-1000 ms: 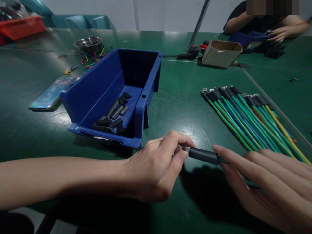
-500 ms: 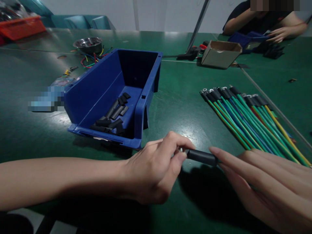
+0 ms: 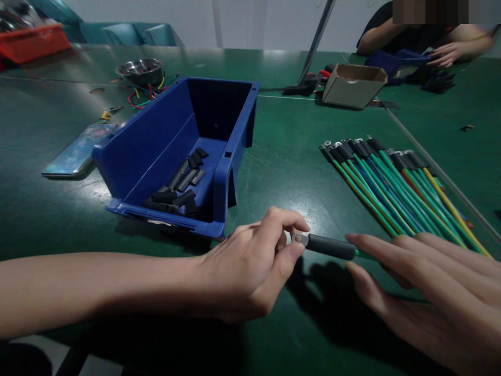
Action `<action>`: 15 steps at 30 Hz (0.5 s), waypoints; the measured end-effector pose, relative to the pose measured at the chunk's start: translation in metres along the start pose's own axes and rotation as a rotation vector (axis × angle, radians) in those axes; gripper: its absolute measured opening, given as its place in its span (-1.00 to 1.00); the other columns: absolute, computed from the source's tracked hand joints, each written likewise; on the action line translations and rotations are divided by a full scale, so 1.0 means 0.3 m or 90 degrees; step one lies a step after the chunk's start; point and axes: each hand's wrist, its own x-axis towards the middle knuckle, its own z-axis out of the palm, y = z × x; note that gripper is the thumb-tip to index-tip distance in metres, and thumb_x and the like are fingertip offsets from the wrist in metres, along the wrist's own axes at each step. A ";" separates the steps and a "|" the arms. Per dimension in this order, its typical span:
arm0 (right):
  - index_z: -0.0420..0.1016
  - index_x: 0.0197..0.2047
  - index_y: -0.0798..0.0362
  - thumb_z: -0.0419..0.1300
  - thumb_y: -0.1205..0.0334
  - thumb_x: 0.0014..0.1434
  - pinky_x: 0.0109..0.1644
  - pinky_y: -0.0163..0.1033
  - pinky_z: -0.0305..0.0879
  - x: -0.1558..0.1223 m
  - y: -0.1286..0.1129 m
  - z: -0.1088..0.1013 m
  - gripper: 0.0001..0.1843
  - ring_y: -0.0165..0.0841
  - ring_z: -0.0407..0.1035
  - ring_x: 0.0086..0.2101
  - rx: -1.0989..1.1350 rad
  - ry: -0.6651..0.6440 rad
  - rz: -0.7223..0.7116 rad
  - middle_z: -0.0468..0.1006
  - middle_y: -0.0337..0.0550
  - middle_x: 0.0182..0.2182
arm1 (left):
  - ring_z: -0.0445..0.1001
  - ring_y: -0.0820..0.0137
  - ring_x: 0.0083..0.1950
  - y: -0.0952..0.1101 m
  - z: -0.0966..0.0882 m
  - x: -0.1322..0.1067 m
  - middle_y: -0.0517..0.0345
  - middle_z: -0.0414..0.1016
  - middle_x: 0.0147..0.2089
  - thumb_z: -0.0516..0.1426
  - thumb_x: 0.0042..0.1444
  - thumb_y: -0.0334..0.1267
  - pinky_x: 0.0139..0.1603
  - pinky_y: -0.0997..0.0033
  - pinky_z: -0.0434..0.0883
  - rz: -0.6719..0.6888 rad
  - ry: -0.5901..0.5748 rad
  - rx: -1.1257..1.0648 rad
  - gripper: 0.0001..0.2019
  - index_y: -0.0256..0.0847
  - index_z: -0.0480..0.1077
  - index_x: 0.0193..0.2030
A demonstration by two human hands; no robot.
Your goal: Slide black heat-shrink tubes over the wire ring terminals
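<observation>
My left hand (image 3: 260,261) pinches a silvery cable lug (image 3: 302,238) between thumb and index finger. From the lug a black sleeve (image 3: 332,247) runs to the right, and a green cable (image 3: 362,253) comes out of its far end. My right hand (image 3: 422,287) is open around that end: the index fingertip is by the sleeve, the thumb hangs apart below it. The rest of the cable is hidden by the right hand. Left of the hands stands a blue bin (image 3: 230,156) with several short black sleeves (image 3: 186,177) inside.
A row of green, blue and yellow cables (image 3: 391,193) with black-sleeved ends lies at right. Farther off are a cardboard box (image 3: 354,89), a metal bowl (image 3: 141,73) and a co-worker's hand (image 3: 448,53). A phone (image 3: 76,154) lies left of the bin.
The sleeve has shifted right along the cable, away from my left fingers, so more of the silvery lug shows. My right thumb and index finger have parted from the sleeve's end.
</observation>
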 end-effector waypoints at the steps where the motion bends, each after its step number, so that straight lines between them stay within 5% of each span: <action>1: 0.46 -0.01 0.07 0.24 0.14 0.19 -0.42 -0.26 0.16 -0.001 -0.001 0.000 -0.68 -0.39 0.40 -0.54 -0.004 0.005 0.004 0.51 -0.28 -0.52 | 0.48 0.34 -0.36 0.000 0.000 0.001 0.18 0.44 -0.34 -0.04 0.35 -0.30 -0.29 0.33 0.41 -0.002 -0.004 0.002 -0.81 -0.16 0.15 0.08; 15: 0.49 0.00 0.06 0.25 0.11 0.20 -0.31 -0.25 0.30 0.005 -0.016 0.013 -0.67 -0.34 0.48 -0.43 -0.023 0.027 0.003 0.59 -0.24 -0.46 | 0.42 0.32 -0.27 -0.009 0.009 0.005 0.05 0.37 -0.18 -0.03 0.35 -0.27 -0.22 0.27 0.44 0.017 -0.050 0.028 -0.90 -0.16 0.09 -0.05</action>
